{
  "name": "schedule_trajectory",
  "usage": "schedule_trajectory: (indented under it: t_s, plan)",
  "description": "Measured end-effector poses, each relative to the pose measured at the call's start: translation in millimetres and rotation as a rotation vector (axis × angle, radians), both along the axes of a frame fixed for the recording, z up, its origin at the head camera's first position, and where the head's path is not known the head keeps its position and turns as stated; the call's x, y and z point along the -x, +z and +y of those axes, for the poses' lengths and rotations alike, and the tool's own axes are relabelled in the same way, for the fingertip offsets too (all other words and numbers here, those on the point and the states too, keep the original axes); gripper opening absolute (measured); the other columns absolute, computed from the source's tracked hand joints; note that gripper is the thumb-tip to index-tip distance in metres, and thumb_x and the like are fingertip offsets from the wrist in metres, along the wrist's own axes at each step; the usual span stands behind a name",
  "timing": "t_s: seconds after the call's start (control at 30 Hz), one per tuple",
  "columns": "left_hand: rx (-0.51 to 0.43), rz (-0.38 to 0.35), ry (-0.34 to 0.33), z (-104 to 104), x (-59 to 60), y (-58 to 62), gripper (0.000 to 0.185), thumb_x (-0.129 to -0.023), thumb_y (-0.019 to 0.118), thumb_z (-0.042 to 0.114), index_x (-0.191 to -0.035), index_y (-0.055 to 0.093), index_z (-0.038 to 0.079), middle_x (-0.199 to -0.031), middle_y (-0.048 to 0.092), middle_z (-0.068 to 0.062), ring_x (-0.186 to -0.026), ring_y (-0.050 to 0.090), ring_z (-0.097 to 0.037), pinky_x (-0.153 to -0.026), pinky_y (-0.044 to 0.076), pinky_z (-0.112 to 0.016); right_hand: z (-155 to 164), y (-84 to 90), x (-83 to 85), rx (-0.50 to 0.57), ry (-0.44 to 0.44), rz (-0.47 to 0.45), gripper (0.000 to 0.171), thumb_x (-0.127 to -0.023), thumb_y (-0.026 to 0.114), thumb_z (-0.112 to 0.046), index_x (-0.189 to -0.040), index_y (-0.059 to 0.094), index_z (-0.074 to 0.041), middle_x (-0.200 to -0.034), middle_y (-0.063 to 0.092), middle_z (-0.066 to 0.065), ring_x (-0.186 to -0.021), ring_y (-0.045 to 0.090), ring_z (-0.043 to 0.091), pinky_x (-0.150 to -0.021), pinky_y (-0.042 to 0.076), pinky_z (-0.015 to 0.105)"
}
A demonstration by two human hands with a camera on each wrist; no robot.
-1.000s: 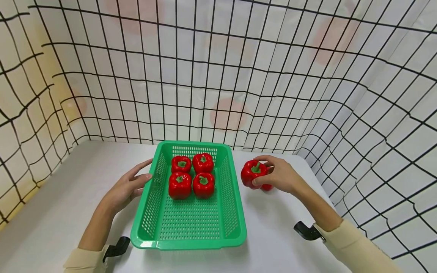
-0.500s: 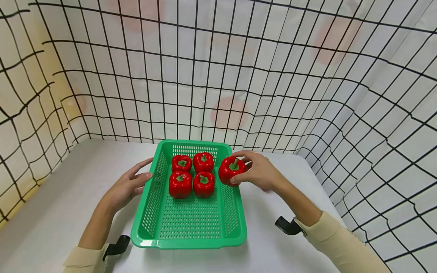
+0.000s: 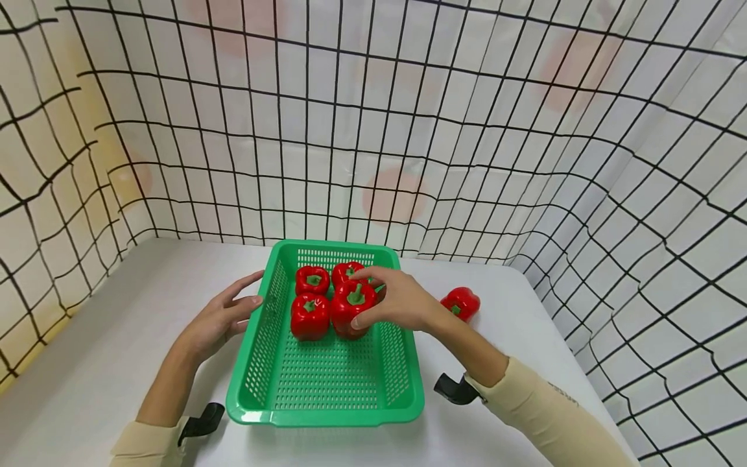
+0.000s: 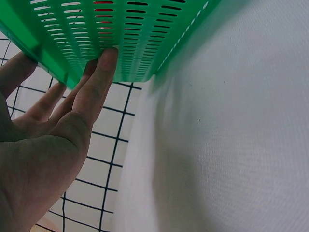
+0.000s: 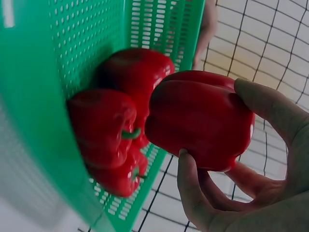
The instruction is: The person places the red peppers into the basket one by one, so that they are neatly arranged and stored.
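A red bell pepper with a green stem (image 3: 353, 301) is pinched between the thumb and fingers of my right hand (image 3: 403, 301). In the right wrist view this bell pepper (image 5: 200, 121) hangs in the air above the basket. Below it, several red bell peppers (image 3: 310, 318) stand in the far half of the green perforated basket (image 3: 327, 418); the held one partly covers those at the right. At the basket's left wall is my left hand (image 3: 218, 321), its fingers extended. In the left wrist view a fingertip touches the outside of the slotted wall (image 4: 137, 29).
Another red bell pepper (image 3: 463, 301) lies on its side on the white table (image 3: 490, 402), to the right of the basket and beyond the right forearm. A black wire grid (image 3: 344, 149) encloses the table at the back and both sides.
From the right of the basket, my right hand has carried the bell pepper leftward over the rim to above the others. The pepper left on the table now shows fully. My left hand stays put.
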State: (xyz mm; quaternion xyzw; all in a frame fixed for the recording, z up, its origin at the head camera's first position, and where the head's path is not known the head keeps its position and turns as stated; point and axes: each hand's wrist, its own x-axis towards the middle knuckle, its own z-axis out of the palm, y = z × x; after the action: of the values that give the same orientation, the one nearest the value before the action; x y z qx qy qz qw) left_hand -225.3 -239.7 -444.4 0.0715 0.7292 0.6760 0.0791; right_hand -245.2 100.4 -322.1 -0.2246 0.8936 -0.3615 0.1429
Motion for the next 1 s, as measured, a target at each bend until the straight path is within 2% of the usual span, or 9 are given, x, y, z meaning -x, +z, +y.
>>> schedule_trajectory:
  t_s: [0.2,0.37,0.57,1.0]
  plan:
    - [0.007,0.002,0.008,1,0.2,0.2,0.072,-0.102,0.059,0.035,-0.163,0.022,0.027,-0.152,0.046,-0.023,-0.119,0.067,-0.034,-0.096,0.057,-0.049,-19,-5.2,-4.0,0.011,0.048,-0.005,0.071,-0.070,0.090,-0.026,-0.135,0.061,-0.023,-0.126,0.062,0.006,-0.113,0.060,0.027,-0.077,0.063,0.036]
    - [0.011,-0.001,0.011,2,0.3,0.3,0.072,-0.102,0.060,0.036,-0.163,0.022,0.028,-0.152,0.046,-0.023,-0.120,0.067,-0.034,-0.097,0.056,-0.049,-33,-11.5,-5.1,-0.036,0.097,0.005,0.070,-0.070,0.090,-0.026,-0.134,0.061,-0.023,-0.127,0.062,0.003,-0.119,0.056,0.025,-0.078,0.063,0.035]
    - [0.017,-0.002,0.020,1,-0.4,0.1,0.072,-0.102,0.060,0.037,-0.162,0.023,0.029,-0.152,0.047,-0.023,-0.119,0.067,-0.034,-0.097,0.056,-0.049,-48,-16.2,-6.6,-0.084,0.144,-0.027,0.067,-0.071,0.091,-0.026,-0.131,0.063,-0.025,-0.127,0.062,0.001,-0.120,0.055,0.023,-0.075,0.062,0.031]
    - [0.025,-0.021,0.023,1,0.1,0.1,0.072,-0.101,0.060,0.038,-0.162,0.023,0.030,-0.153,0.045,-0.023,-0.121,0.066,-0.037,-0.094,0.057,-0.050,-77,-25.2,-13.9,-0.205,0.269,-0.039,0.064,-0.070,0.093,-0.026,-0.127,0.064,-0.025,-0.118,0.065,-0.007,-0.112,0.058,0.015,-0.069,0.059,0.024]
